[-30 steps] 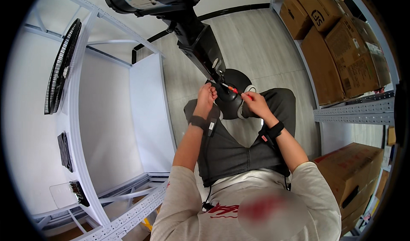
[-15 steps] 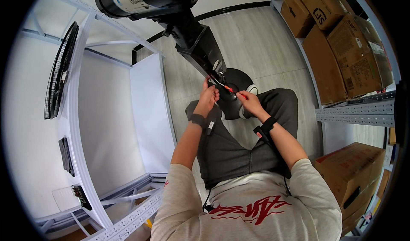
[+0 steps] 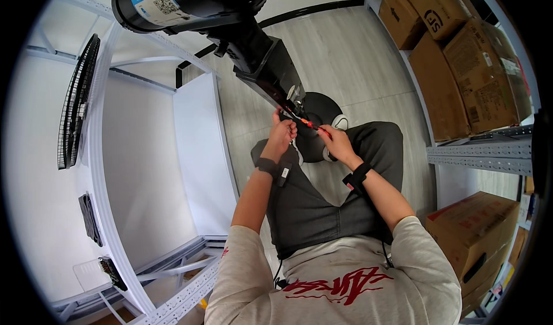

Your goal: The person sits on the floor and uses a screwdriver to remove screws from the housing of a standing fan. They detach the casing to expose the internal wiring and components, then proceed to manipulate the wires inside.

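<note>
Presently, the right hand (image 3: pixel 340 144) pinches the rear end of a red tool (image 3: pixel 310 124), apparently a screwdriver, between thumb and fingers. Tool's long axis: runs from this pinch up and to the left, slantwise across the gap between the hands, its front end at the foot of a black column (image 3: pixel 271 74). Whether the tip touches anything there cannot be told at this size.

Left hand (image 3: pixel 282 136): fingers curled, at the near left edge of the column's foot, so it is the nearer hand to that spot; the right hand lies farther off, at the tool's other end. Whether the left fingers hold anything small: cannot tell.

Key relation: column leans up and leftward from its foot, roughly in line with the tool rather than square across it.

Farther out: round black base (image 3: pixel 324 107) beyond the tool, between the person's feet; black motor housing (image 3: pixel 213 5) at the column's upper end. Black fan grille (image 3: pixel 79 103) stands on the shelf (image 3: pixel 199 152) at left; cartons (image 3: pixel 478 77) at right.
</note>
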The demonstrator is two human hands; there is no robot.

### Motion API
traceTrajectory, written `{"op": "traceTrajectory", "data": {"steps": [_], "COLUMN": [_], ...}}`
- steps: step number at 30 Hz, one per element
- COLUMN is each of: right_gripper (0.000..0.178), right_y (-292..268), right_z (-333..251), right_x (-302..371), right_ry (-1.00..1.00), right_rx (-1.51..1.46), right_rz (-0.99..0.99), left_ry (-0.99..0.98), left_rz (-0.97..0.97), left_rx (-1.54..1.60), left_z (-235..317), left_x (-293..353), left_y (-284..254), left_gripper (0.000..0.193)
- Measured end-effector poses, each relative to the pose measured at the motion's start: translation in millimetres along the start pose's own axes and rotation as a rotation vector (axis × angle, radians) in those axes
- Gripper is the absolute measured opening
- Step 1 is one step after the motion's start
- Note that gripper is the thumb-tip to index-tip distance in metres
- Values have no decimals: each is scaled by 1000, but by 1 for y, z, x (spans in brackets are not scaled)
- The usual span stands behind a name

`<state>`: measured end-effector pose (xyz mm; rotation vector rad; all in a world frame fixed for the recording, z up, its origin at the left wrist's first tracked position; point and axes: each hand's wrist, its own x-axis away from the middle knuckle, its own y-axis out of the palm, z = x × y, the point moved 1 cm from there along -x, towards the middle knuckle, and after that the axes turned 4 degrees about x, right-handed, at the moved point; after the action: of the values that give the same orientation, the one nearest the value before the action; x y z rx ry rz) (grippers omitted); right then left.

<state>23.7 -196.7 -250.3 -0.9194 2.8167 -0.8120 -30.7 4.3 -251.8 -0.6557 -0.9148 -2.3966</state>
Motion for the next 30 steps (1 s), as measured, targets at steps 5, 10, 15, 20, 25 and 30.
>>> {"op": "traceTrajectory", "data": {"steps": [5, 10, 15, 20, 25, 30], "right_gripper": [27, 27, 42, 44, 28, 29], "right_y": [7, 4, 10, 5, 19, 28], "right_z": [4, 2, 17, 21, 28, 30], "right_x": [-2, -3, -17, -31, -26, -22], "right_ry": [-8, -105, 444, 542, 280, 270], "right_rx": [35, 35, -519, -613, -561, -555], "right_rz": [42, 119, -258, -527, -148, -40], "left_ry": [16, 51, 64, 47, 63, 78], "left_rz": [5, 26, -3, 2, -15, -29], "left_rx": [19, -35, 5, 18, 17, -17], "left_z": [-4, -6, -8, -6, -7, -10], "left_x": [-3, -1, -3, -3, -2, -3], "left_y": [1, 5, 9, 8, 10, 12], "left_gripper": [64, 66, 67, 70, 73, 78]}}
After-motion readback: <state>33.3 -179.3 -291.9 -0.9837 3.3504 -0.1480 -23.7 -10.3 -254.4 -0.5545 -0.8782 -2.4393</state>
